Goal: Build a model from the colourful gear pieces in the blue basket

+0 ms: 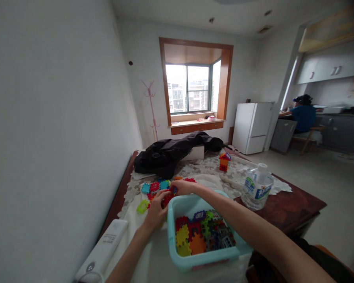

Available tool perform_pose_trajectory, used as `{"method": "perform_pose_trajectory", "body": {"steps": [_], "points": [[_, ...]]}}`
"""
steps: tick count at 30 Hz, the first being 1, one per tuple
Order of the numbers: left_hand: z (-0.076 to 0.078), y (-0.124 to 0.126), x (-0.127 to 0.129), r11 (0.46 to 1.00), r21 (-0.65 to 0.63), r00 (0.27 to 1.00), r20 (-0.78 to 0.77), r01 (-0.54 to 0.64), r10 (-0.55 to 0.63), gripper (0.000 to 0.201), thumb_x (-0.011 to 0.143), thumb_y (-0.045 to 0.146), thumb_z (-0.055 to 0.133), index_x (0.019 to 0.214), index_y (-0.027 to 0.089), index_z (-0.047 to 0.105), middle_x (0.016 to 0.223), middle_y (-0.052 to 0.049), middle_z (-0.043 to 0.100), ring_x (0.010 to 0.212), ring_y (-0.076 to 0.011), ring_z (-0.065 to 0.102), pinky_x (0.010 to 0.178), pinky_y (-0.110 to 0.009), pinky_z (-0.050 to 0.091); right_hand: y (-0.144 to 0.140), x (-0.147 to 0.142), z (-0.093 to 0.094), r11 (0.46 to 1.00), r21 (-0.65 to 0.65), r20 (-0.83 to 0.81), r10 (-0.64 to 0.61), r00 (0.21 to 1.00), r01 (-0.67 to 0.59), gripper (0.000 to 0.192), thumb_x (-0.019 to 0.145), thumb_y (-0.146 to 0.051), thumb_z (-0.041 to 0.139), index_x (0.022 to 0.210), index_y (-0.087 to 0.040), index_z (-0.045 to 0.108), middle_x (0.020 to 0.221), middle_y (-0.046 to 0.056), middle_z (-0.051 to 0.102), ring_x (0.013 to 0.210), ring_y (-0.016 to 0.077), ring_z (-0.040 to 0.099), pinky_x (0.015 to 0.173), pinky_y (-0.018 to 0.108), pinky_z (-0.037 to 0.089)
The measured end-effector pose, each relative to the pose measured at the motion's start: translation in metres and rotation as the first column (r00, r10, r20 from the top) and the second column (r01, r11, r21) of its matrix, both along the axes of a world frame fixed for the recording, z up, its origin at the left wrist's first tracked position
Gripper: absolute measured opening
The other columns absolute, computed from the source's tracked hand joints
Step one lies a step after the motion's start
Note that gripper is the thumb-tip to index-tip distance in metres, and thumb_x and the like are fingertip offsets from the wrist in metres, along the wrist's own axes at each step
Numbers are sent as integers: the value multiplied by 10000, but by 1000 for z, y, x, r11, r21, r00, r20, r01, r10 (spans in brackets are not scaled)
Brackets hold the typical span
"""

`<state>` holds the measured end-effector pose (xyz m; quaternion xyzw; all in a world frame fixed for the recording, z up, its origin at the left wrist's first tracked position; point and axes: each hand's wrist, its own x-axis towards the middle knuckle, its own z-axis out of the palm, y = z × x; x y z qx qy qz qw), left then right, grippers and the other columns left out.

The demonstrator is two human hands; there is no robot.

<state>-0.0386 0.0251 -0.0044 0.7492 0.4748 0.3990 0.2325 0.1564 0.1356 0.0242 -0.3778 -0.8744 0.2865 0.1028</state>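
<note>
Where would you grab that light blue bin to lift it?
Probably the rim of the light blue bin, at its left and right sides, from above: it stands upright, its open rim rising above the plastic pieces inside. The right forearm overhangs it, so should move first.

Left arm [132,245] and right arm [247,226] reach forward; left hand [157,210] and right hand [183,188] close together, fingers [163,193] bent.

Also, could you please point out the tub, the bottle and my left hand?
Tub [206,258]: head view, on its front rim.
Bottle [257,190]: head view, on its label.
Left hand [157,207]: head view, on the back of the hand.
</note>
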Motion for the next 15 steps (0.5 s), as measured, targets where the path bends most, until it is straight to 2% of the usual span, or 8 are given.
{"method": "perform_pose_trajectory", "body": {"steps": [4,7,10,12,15], "points": [[2,-5,5,1000,-4,999,-41,-26,26,438,827,241,763,1259,162,757,1437,-184,654,1325,-342,648,1197,-518,497,-4,1,8,997,-48,43,61,997,-59,411,795,-100,824,1196,-174,775,1053,19,782,925,176,698,746,223,533],[5,-10,8,1000,-3,998,-60,11,-12,351,847,212,727,1194,191,773,1389,-167,673,1254,-321,677,1139,-506,538,-9,3,14,993,-68,70,96,993,-91,465,806,-105,822,1257,-198,763,1139,26,781,947,173,715,760,222,554],[7,-13,10,998,-12,996,-65,63,-63,361,851,147,661,1189,188,781,1414,-177,667,1276,-311,676,1148,-500,542,-15,7,19,997,-30,163,70,984,-66,438,873,-176,803,1307,-215,752,1190,67,786,1011,216,735,810,271,577],[9,-13,11,996,-19,993,-78,83,-84,414,837,107,627,1212,182,787,1439,-187,663,1309,-308,668,1174,-501,533,-19,11,20,999,-24,249,35,968,-30,386,883,-218,806,1266,-209,770,1176,92,796,1031,250,744,845,317,586],[9,-13,11,996,-32,991,-94,89,-92,485,809,80,630,1251,192,796,1462,-184,672,1332,-311,666,1203,-514,519,-22,14,20,998,-53,308,-13,951,31,332,812,-209,845,1140,-233,799,1100,69,812,987,250,755,847,337,594]]}}
